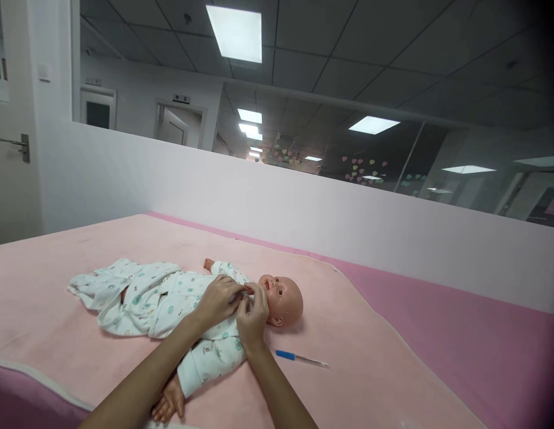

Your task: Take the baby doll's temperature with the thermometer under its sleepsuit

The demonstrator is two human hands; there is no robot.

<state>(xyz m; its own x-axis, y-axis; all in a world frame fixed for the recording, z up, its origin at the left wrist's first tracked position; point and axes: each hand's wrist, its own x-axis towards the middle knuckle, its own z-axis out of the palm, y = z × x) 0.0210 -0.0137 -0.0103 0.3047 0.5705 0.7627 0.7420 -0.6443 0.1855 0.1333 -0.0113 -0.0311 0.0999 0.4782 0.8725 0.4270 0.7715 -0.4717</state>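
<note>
1. Nearest us, our two bare forearms rise from the bottom edge, the left forearm [145, 372] from lower left of centre and the right forearm [281, 381] just right of centre.
2. Both lead to the middle of the frame, where our left hand [218, 300] and right hand [253, 313] meet at the collar of a patterned outfit [136, 304].
3. We see a narrow grip on each side, fingers bent and tips close together; the fingers hide what lies between them, so we cannot tell whether cloth is pinched.
4. We have the baby doll [285, 301] lying on its back across the centre and left of the frame, bald head to the right, wearing that white outfit with small green prints.
5. Its near sleeve [211, 360] shows between our forearms, a doll hand [170, 400] emerging at the lower end; its other hand [209, 264] lies beyond the body.
6. Just right of our right wrist we find a pen [302, 358] with a blue end, on the pale pink sheet [370, 369].
7. Behind, we face a white half-wall [321, 211] below glass, and a door [15, 167] at the left edge.
</note>
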